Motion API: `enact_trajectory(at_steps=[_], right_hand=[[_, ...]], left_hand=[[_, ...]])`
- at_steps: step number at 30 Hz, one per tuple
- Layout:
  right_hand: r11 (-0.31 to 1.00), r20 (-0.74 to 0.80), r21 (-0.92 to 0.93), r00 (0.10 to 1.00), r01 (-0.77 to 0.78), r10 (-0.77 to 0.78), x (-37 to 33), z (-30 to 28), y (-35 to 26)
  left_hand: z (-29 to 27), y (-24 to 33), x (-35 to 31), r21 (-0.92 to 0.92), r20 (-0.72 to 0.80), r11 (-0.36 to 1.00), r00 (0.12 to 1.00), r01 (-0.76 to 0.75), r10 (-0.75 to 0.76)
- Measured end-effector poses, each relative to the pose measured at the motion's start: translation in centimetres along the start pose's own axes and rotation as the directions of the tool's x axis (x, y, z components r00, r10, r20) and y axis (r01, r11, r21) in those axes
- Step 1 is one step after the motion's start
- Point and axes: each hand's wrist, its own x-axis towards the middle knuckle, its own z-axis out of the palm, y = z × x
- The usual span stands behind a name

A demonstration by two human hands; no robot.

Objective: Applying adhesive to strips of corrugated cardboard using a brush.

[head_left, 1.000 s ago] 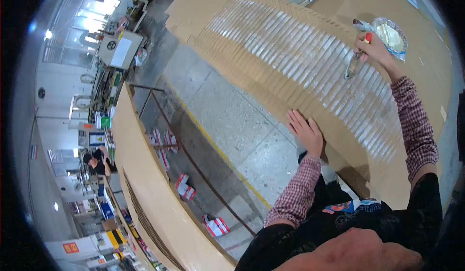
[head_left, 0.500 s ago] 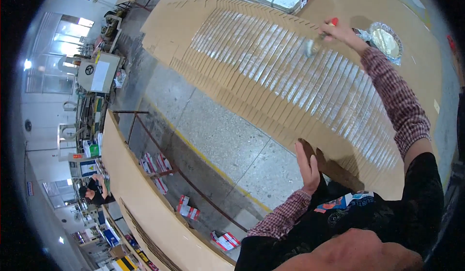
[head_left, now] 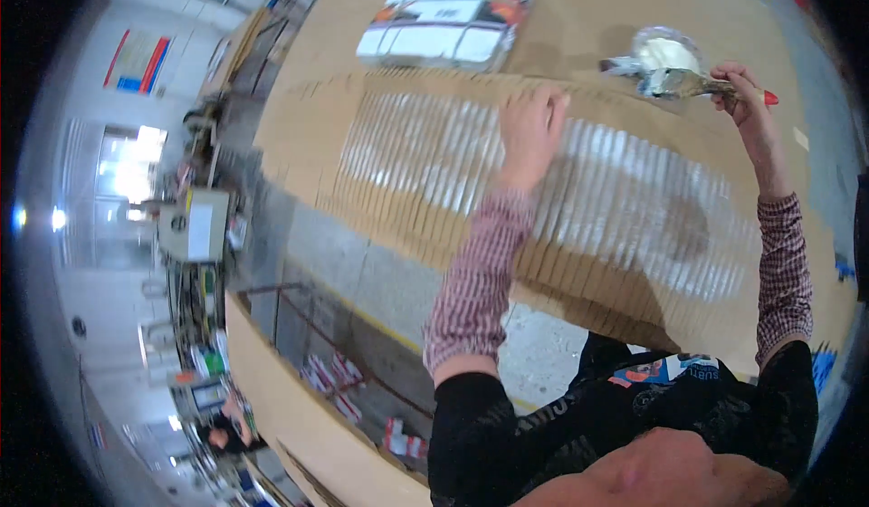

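Overlapping brown cardboard sheets (head_left: pixel 615 276) lie fanned out in a long row, with shiny wet strips along their middle. At the far edge of that row, my left hand (head_left: pixel 529 136) has its fingers bent down and closed on the sheets; the fingertips are hidden. My right hand (head_left: pixel 744 95) is closed round the handle of a flat brush (head_left: pixel 692 84) with a red handle end. White, wet-looking bristles point left, just at the near side of a foil-lined bowl (head_left: pixel 647 38) of white paste (head_left: pixel 668 56).
A strapped stack of printed sheets (head_left: pixel 448 18) sits on the cardboard-covered table (head_left: pixel 579 4) beyond the row. Another long board-topped table (head_left: pixel 344 439) stands to my left across the floor (head_left: pixel 348 253). A person (head_left: pixel 237 427) is far off at the left.
My right hand has carried the brush from the sheets right to the paste bowl. My left hand has reached from the near edge to the far edge. The view has shifted.
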Motion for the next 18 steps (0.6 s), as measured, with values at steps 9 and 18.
enact_trajectory(at_steps=[9, 18], right_hand=[[0.952, -0.522, 0.263, 0.853, 0.158, 0.002, -13.6, -13.9, -0.3], [0.971, -0.718, 0.159, 0.696, 0.176, -0.008, -18.4, -20.1, 3.0]], left_hand=[[23.1, -5.5, 14.0, 0.47, 0.509, 0.842, 0.861, -0.266, -0.013], [27.8, -7.0, 15.4, 0.324, 0.652, 0.939, 0.747, -0.117, -0.132]])
